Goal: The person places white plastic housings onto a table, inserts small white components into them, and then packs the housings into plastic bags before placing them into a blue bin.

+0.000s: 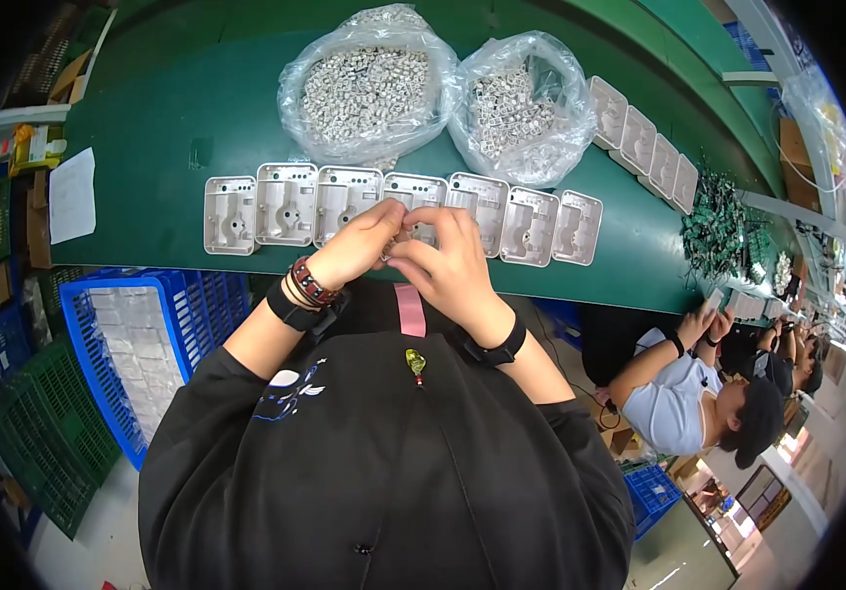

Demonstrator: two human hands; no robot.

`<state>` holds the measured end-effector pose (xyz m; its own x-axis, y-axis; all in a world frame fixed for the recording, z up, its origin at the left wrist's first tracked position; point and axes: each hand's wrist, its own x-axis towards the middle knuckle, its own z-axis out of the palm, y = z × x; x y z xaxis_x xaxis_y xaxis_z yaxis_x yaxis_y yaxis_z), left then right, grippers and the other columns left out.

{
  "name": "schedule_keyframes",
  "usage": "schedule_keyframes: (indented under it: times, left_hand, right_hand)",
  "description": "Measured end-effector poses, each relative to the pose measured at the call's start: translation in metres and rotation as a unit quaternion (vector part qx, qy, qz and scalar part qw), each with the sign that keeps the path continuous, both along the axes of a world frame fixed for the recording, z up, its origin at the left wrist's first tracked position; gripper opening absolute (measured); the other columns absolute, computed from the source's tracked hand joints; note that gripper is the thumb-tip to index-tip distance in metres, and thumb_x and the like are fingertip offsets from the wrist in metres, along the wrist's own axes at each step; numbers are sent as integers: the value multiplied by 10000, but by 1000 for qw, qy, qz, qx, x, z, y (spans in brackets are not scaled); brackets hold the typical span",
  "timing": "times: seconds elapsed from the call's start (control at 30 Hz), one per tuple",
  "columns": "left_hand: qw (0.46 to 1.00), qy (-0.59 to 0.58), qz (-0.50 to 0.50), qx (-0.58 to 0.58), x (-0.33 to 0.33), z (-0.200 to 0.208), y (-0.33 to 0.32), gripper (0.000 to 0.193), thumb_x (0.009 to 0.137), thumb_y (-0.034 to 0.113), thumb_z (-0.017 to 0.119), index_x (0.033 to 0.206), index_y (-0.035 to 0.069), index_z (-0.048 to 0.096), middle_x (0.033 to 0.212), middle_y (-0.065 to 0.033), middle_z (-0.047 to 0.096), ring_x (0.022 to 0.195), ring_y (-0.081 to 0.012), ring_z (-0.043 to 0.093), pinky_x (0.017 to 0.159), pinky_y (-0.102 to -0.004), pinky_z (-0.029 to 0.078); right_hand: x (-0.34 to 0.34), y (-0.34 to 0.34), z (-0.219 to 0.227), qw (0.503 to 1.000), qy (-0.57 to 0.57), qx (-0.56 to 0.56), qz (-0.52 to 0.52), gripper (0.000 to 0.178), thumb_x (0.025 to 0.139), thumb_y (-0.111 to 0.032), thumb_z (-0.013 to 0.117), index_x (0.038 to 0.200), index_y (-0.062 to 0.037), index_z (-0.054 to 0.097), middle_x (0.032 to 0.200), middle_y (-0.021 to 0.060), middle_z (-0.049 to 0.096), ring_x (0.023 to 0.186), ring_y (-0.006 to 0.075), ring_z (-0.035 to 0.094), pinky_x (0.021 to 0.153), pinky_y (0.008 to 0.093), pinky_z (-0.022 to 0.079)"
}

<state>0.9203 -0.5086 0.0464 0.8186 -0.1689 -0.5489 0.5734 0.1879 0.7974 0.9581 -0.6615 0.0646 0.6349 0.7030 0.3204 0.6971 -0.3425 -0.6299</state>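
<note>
Our left hand (369, 239) and right hand (450, 270) meet, fingertips close; we can't tell what they pinch. The boxes (349, 202) by the table's (157, 216) near edge look light, stiff: we'd grip their sides.

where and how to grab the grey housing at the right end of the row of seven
I'd pinch the grey housing by its raised right wall, coming from the right: that side looks free, while the neighbouring housing crowds its left.

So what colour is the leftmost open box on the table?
The leftmost open box is light grey in the head view.
</note>
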Motion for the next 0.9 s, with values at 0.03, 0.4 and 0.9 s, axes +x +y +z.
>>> schedule_keyframes:
  times: [0.03, 0.4, 0.9]
  left_hand:
    - [1000, 1, 0, -2, -1, -3, 4, 335, 928, 330, 301, 903, 43, 473, 668, 0, 458, 497, -56, 381, 430, -193, 319]
    - [997, -6, -59, 52, -12, -14, 20, 247, 901, 259, 368, 841, 44, 472, 658, -17, 467, 466, -83, 407, 427, -216, 329]
    - [995, 12, -74, -62, -10, 18, 28, 244, 909, 279, 372, 852, 62, 468, 646, 5, 456, 479, -59, 363, 418, -186, 289]
  right_hand:
    - [-1, 4, 1, 1000, -11, -14, 6, 240, 607, -133, 687, 821, -131, 578, 930, 38, 494, 864, 248, 456, 720, 353, 370]
    - [-19, 22, -2, 990, -75, -119, 21, 199, 632, -147, 653, 788, -106, 536, 872, 15, 499, 783, 197, 484, 702, 332, 347]
    - [-16, 0, 8, 996, -7, 68, -56, 202, 620, -20, 626, 783, -87, 528, 768, 13, 546, 715, 181, 526, 624, 304, 375]
